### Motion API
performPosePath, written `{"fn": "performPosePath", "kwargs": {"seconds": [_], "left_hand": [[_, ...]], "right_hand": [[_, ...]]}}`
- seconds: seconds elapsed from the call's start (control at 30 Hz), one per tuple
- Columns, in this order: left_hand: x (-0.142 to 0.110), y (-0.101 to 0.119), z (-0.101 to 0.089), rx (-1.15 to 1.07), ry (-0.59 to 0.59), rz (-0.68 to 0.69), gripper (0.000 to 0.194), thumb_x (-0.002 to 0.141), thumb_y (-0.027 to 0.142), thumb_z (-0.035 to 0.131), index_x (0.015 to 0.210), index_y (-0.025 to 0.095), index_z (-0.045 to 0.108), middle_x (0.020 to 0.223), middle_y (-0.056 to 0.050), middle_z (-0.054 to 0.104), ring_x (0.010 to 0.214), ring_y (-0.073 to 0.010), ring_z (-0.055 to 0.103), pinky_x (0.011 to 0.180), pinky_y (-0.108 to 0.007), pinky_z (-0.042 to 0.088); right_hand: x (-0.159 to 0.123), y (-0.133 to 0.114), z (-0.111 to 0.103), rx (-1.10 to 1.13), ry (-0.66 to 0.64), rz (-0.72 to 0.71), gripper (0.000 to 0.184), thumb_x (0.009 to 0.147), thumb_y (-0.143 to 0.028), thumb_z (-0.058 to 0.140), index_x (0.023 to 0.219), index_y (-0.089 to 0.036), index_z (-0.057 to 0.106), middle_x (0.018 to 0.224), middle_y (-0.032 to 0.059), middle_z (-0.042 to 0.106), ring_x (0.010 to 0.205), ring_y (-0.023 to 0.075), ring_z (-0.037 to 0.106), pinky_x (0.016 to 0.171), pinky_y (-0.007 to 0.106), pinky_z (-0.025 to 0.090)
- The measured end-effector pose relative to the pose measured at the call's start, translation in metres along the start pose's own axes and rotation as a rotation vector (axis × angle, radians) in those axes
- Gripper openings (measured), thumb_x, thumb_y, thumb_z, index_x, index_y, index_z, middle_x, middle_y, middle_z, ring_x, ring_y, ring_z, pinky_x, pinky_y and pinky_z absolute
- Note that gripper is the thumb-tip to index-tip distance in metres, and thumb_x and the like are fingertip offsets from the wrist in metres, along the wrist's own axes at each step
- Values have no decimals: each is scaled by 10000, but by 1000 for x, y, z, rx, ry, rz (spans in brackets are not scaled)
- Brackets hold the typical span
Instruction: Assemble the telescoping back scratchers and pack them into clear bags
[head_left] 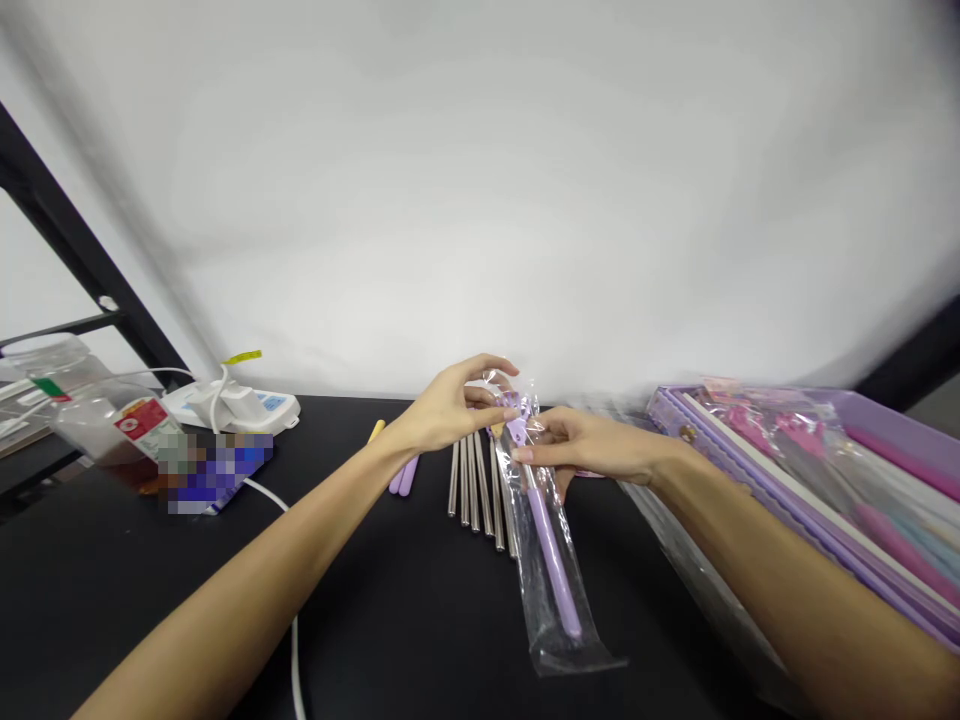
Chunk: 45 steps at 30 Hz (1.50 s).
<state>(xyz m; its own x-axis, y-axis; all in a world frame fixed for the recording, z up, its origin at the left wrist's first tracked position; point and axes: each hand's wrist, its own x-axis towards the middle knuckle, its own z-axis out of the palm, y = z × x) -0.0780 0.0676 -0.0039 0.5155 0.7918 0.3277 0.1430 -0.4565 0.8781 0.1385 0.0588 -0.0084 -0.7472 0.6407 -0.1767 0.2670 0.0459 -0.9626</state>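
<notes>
A long clear plastic sleeve (559, 590) lies on the black table (390, 620) with a purple-handled utensil (553, 555) inside it. My left hand (450, 405) pinches the sleeve's top end from the left, fingers closed on the plastic. My right hand (592, 445) grips the same top end from the right, thumb and fingers pressed on the purple head. Just behind the sleeve, several metal chopsticks (474, 485) lie side by side, with purple-ended sticks (403, 478) beside my left wrist.
A purple box (787, 500) with packaged pink and purple items lies at the right. At the left stand a clear plastic jar (112, 425), a white power strip (240, 405) with a cable (294, 650), and a blue packet (217, 470). A black frame (82, 260) rises at far left.
</notes>
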Motion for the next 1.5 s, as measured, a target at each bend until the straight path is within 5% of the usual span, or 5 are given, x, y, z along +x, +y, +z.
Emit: {"fn": "performPosePath", "kwargs": {"seconds": [0.23, 0.47, 0.67, 1.23, 1.5], "left_hand": [[-4, 7, -4, -3, -90, -11, 938, 758, 272, 763, 1508, 414, 218, 1534, -129, 297, 631, -22, 567, 644, -280, 538], [-6, 5, -1, -28, -199, -77, 990, 728, 247, 780, 1505, 429, 194, 1525, -147, 304, 609, -24, 597, 579, -255, 490], [-6, -1, 7, -19, -249, -116, 996, 726, 253, 790, 1500, 416, 184, 1530, -152, 293, 679, -77, 666, 610, -270, 509], [-7, -1, 8, -32, -289, -144, 979, 746, 190, 752, 1513, 403, 182, 1541, -182, 259, 635, -51, 629, 557, -239, 456], [-7, -5, 5, -38, -308, -174, 1002, 748, 231, 773, 1518, 406, 156, 1554, -194, 228, 670, -87, 658, 585, -268, 485]], "right_hand": [[-10, -13, -10, -132, -162, 90, 343, 800, -514, 689, 888, -186, 737, 813, 57, 733, 655, 147, 656, 559, 252, 530], [-26, -2, -58, -735, 369, 106, 559, 637, -533, 790, 1082, -198, 741, 1036, 111, 735, 910, 289, 668, 814, 400, 517], [-19, 14, -59, -1028, 283, 225, 624, 527, -532, 824, 1054, -207, 752, 1103, 133, 669, 1005, 339, 619, 863, 413, 487], [-11, 17, -56, -1055, 298, 137, 466, 552, -435, 825, 932, -203, 689, 996, 88, 618, 920, 276, 585, 783, 357, 455], [-20, -10, -48, -584, 177, -61, 230, 761, -420, 723, 831, -202, 738, 815, 31, 733, 767, 198, 633, 721, 334, 477]]}}
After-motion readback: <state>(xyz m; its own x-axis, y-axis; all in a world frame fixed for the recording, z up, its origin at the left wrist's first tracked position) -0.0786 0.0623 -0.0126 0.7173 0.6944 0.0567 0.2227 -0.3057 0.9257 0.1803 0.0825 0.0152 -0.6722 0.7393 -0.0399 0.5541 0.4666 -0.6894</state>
